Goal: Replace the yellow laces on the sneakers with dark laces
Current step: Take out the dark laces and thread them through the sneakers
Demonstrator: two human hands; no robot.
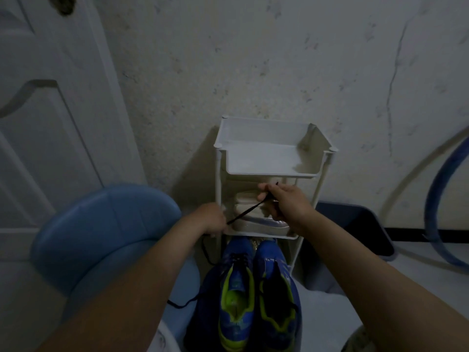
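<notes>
Nearest, two blue sneakers with yellow-green linings lie side by side and touching, heels near and toes pointing far; the left sneaker [236, 298] shows dark lacing across its far eyelets, and the right sneaker [279, 301] has dark edging round its opening. They rest on something dark blue that is too dim to make out.

Just beyond the toes, both bare forearms reach forward. The left hand [214, 221] has its fingers curled down and pinches a dark lace [245, 212], while the right hand [281, 200], a little farther and higher, grips the same lace between thumb and curled fingers, with a short tip sticking up past the knuckles. The lace runs taut on a slant between the two hands, in front of the rack's middle shelf. From the left hand its slack drops in a loop down the left side of the sneakers, and a dark strand shows again low on the left.

To the left, near the left forearm, stands a blue stool [101, 224] with a rounded back. Behind the hands a white rack [274, 168] stands against the wall [253, 59]; its middle shelf holds folded pale things [250, 199], partly hidden by the right hand. Right of the rack sits a dark bin [365, 224], and farther right a blue hose [435, 199] curves up the wall. A white panelled door [38, 110] fills the far left
</notes>
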